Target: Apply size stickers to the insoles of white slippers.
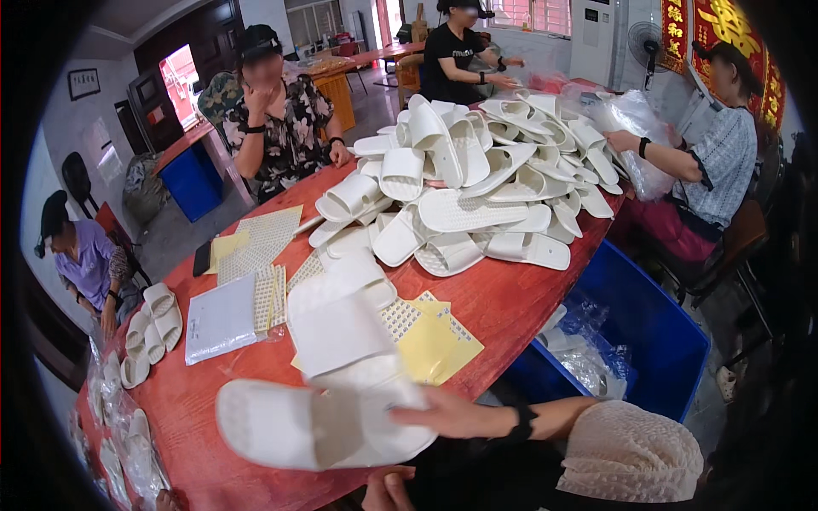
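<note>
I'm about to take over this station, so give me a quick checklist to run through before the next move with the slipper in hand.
1. Right hand grips white slipper: ok.
2. Left hand free: cannot tell, mostly out of view.
3. Sticker sheets within reach: ok.
4. Slipper pile stable on red table: ok.
5. Blue bin beside table has room: ok.
</note>
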`<state>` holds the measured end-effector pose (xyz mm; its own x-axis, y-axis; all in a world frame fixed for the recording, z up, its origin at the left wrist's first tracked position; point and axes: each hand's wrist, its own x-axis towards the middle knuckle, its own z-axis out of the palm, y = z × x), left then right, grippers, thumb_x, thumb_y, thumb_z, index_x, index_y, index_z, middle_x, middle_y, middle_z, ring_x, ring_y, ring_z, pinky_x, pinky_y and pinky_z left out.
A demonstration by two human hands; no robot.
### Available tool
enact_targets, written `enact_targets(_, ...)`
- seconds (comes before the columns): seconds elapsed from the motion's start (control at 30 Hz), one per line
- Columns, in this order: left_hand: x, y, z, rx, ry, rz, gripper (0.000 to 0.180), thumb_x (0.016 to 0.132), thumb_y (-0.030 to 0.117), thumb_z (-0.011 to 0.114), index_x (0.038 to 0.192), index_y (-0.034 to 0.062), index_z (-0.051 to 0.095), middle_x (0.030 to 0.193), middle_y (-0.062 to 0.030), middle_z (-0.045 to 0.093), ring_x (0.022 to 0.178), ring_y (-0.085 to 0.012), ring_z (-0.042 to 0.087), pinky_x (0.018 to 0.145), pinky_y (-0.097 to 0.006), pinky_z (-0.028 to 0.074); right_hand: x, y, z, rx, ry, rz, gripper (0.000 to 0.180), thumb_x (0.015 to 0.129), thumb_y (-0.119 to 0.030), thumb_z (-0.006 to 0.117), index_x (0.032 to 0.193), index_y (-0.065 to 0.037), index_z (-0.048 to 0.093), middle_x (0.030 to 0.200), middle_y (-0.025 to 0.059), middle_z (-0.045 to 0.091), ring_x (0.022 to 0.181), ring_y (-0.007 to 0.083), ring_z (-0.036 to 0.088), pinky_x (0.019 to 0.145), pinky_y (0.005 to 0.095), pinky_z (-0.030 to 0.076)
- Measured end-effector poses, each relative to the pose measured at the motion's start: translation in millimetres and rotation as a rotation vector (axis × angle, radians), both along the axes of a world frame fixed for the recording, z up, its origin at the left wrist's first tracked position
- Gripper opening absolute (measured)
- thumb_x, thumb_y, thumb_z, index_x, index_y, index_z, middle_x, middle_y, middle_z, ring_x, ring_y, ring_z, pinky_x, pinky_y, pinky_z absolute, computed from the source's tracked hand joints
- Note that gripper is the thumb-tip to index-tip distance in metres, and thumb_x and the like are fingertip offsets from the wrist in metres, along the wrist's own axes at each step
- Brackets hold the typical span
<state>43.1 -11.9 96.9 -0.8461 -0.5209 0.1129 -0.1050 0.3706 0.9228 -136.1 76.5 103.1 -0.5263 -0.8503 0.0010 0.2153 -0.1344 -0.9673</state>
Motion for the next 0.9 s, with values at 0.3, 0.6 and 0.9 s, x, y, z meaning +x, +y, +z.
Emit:
enact_targets(0.3, -17.6, -17.2, -8.6, -0.218, -0.167, 0.038, 0.017, 0.092, 0.016, 0.059, 0.094, -0.0014, 0.062, 0.082, -0.0219, 0.063, 0.073, -0.0312, 0.063, 0.068, -0.035, 0.049, -167.4, 114.9, 69.9, -0.318, 0.291, -0.970, 0.035, 0.092, -0.014, 0.057, 0.121, 0.004, 0.052, 0.112, 0.0077, 0.061, 0.098, 0.0146, 0.060, 0.086, 0.0303, 0.049)
enact_targets(0.6, -22.4, -16.1, -12.4, -0.262, -0.148, 0.010, 0.017, 0.092, 0.016, 0.058, 0.094, -0.0003, 0.062, 0.080, -0.0195, 0.063, 0.073, -0.0309, 0.063, 0.067, -0.034, 0.049, -428.5, 140.5, 87.9, 0.135, 0.148, -1.078, 0.053, 0.088, -0.034, 0.062, 0.121, 0.006, 0.050, 0.112, 0.0159, 0.060, 0.104, 0.0254, 0.057, 0.091, 0.0315, 0.044)
enact_targets(0.9, -81.3, 53.8, -67.9, 0.164, 0.029, -1.012, 0.025, 0.094, 0.026, 0.053, 0.108, 0.0068, 0.060, 0.098, -0.0143, 0.064, 0.095, -0.0298, 0.062, 0.084, -0.035, 0.049, -189.2, 26.5, -1.9, 0.211, 1.045, -0.344, 0.015, 0.089, -0.009, 0.056, 0.101, -0.001, 0.059, 0.097, 0.0105, 0.060, 0.088, 0.0222, 0.059, 0.078, 0.0315, 0.047)
